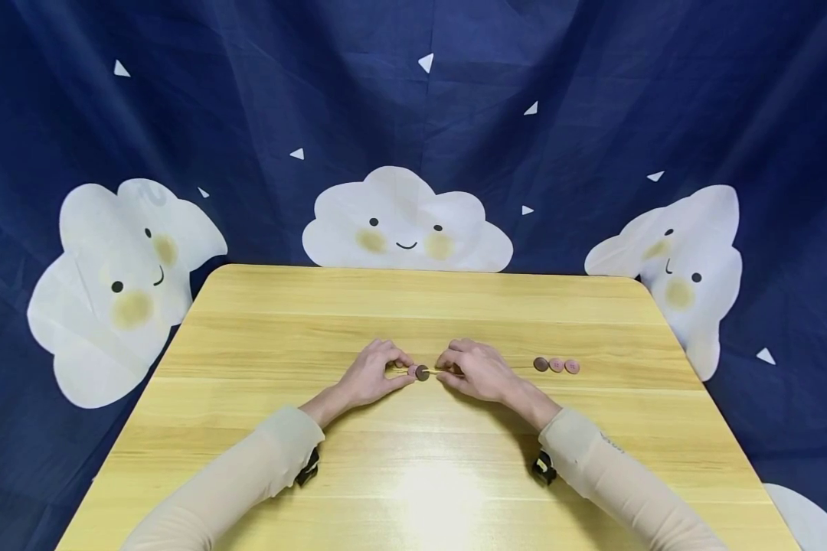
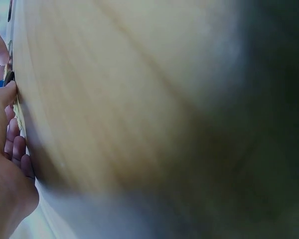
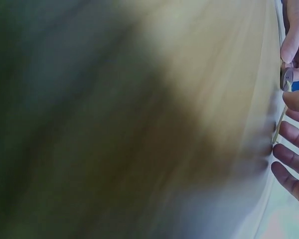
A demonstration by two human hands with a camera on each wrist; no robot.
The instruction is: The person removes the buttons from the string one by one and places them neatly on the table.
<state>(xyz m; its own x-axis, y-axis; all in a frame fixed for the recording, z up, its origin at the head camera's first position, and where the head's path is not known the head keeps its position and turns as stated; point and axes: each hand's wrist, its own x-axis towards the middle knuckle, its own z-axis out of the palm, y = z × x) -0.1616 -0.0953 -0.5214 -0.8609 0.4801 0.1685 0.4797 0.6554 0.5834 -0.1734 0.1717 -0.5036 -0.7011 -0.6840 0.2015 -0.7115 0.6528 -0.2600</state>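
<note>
Near the middle of the table, my left hand (image 1: 370, 373) pinches a pink button (image 1: 412, 371) between thumb and fingers. A dark brown button (image 1: 423, 373) lies right against it, threaded on a thin yellowish cord (image 1: 433, 373). My right hand (image 1: 478, 370) pinches that cord just right of the brown button, with thumb and forefinger. In the right wrist view, the cord (image 3: 281, 119) runs from the brown button (image 3: 287, 78) down past the fingers of my right hand (image 3: 295, 144). My left hand (image 2: 7, 164) shows at the edge of the left wrist view, largely cut off.
To the right on the wooden table (image 1: 262, 344), another dark brown button (image 1: 540, 364) and two pink buttons, one at the end (image 1: 572, 366), lie in a row. A thin line of cord reaches from my right hand toward them. A blue cloud-patterned curtain (image 1: 358, 92) hangs behind.
</note>
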